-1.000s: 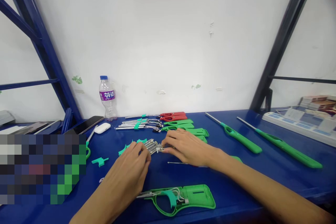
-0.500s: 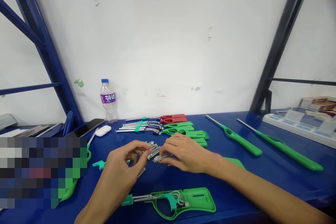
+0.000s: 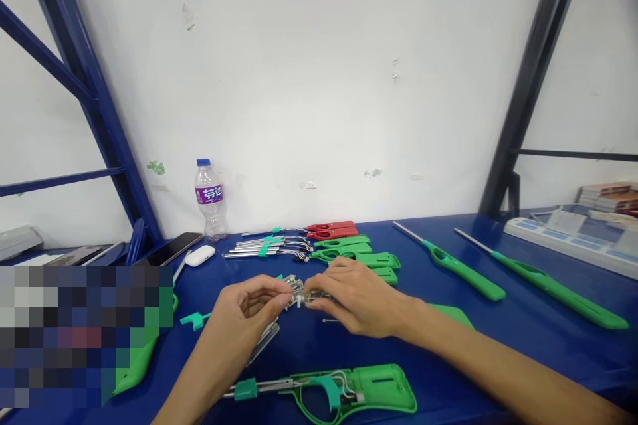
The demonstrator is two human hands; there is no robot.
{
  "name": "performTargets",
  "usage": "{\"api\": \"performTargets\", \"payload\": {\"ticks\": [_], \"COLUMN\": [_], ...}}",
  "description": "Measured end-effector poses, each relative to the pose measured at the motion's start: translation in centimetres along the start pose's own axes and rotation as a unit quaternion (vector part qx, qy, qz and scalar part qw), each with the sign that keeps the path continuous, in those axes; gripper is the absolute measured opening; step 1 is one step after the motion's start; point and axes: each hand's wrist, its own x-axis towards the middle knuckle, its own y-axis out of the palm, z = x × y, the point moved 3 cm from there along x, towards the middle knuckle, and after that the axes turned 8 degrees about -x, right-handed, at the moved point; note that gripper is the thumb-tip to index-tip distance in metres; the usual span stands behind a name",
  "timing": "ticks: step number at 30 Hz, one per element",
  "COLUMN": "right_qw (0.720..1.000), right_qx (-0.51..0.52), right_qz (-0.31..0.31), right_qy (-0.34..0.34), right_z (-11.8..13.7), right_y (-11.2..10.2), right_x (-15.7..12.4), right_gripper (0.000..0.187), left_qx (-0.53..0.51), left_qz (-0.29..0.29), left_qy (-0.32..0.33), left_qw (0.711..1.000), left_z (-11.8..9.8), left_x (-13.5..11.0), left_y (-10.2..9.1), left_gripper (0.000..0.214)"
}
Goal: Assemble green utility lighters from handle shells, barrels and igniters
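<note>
My right hand (image 3: 353,297) pinches a clear lighter fuel tank (image 3: 315,295), mostly covered by the fingers, its fitted end pointing left. Thumb and index finger of my left hand (image 3: 244,313) are pressed together at that end, by a small white piece (image 3: 300,301); what they grip is too small to make out. More clear tanks (image 3: 265,340) lie behind and below my left hand. In front of both hands rests an opened green lighter half (image 3: 383,390), with a teal trigger (image 3: 329,390), white wires and a metal rod in it.
Behind my hands lie opened red lighter shells (image 3: 331,232), green shells (image 3: 343,249) and metal rods (image 3: 254,249). Two closed green lighters (image 3: 466,272) are at right, near a white power strip (image 3: 568,246). A bottle (image 3: 212,202), phone (image 3: 174,249) and white case (image 3: 200,255) stand left.
My fingertips have come together at the end of the clear tank, where a gap was before. The small white piece now shows between them. The view has shifted slightly.
</note>
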Motion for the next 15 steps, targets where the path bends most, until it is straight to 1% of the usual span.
{"api": "performTargets", "payload": {"ticks": [9, 15], "right_qw": [1.0, 1.0], "right_qx": [-0.01, -0.023], "right_qz": [-0.001, 0.014], "right_qy": [-0.008, -0.013], "right_z": [0.14, 0.16], "right_y": [-0.13, 0.04], "right_x": [0.03, 0.09], "right_gripper": [0.025, 0.02], "left_qx": [0.006, 0.014], "left_qz": [-0.011, 0.002], "left_qy": [0.001, 0.011], "left_qw": [1.0, 1.0], "left_z": [-0.46, -0.81], "left_x": [0.07, -0.05], "left_y": [0.12, 0.43], "left_gripper": [0.041, 0.041]}}
